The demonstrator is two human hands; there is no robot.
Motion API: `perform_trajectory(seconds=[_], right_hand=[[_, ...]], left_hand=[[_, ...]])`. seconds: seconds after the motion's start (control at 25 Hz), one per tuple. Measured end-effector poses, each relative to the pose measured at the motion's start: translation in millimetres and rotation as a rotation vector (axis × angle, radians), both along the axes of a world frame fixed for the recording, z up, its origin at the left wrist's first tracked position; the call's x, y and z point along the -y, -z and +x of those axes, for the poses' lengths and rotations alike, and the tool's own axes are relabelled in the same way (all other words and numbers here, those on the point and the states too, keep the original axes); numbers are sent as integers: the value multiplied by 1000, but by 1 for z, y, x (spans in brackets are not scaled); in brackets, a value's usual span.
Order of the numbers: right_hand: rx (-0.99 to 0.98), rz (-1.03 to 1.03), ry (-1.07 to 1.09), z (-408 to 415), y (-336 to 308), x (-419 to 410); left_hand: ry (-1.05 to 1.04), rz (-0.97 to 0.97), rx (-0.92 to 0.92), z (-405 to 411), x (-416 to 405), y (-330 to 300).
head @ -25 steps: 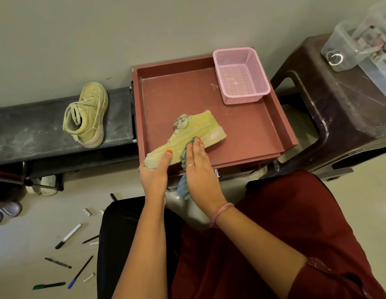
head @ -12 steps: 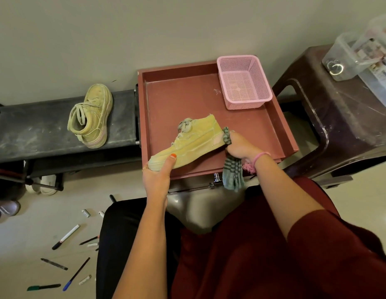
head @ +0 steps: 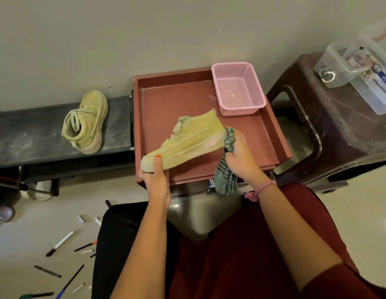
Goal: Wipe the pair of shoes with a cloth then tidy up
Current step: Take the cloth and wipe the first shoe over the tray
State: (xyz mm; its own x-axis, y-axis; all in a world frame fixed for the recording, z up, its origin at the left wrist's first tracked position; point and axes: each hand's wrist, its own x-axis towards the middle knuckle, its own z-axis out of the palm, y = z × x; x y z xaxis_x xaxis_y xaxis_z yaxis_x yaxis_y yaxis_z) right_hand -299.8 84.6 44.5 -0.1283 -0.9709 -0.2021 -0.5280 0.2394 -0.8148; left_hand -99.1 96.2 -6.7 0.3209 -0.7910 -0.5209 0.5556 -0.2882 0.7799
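Cloth [head: 226, 169] now bunched in right hand [head: 239, 156], pressed on heel of shoe [head: 187, 140] at 3 o'clock — moved off side panel. Left hand [head: 156, 178] grips toe over tray [head: 267, 134]. Second shoe [head: 86, 121], 9 o'clock, looks unwiped — task likely under halfway.

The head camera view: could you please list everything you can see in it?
shoe: one, yellow-green, held over the tray
second shoe: one, yellow-green, on the black bench
cloth: one, green striped, at the held shoe's heel
tray: one, red-brown, centre
basket: one, pink, tray's far right corner
stool: one, dark brown, right
containers: two, clear, on stool
pens: several, floor, left
left hand: grips shoe's toe
right hand: grips cloth
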Motion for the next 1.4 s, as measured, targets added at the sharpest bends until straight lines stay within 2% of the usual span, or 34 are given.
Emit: perform_trajectory(seconds=[0.16,0.52,0.68,0.88,1.0,1.12,1.16,1.2,1.28,1.36,1.4], right_hand=[[39,-53,39,2,-6,-18],[43,-165,68,4,-7,-40],[61,-190,85,12,-4,-40],[49,-255,78,22,-9,-45],[-52,-318,29,36,-7,-50],[-309,-437,-40,55,-4,-59],[-341,-485,-66,59,-2,-62],[-304,-506,-95,62,-4,-65],[-69,-422,-61,58,-16,-61],[70,-287,136,41,-29,-43],[46,-249,259,29,-35,-31]], left_hand=[[-2,-8,-125,-11,9,1],[-53,51,-267,-23,19,4],[-87,64,-410,-33,12,-3],[32,95,-582,-62,-1,-15],[78,59,-646,-73,-4,-23],[20,-67,-671,-66,3,-27],[11,-90,-678,-63,5,-30],[4,-89,-674,-61,5,-33],[6,-54,-652,-57,4,-37],[20,-4,-649,-51,2,-41],[34,27,-653,-48,0,-43]])
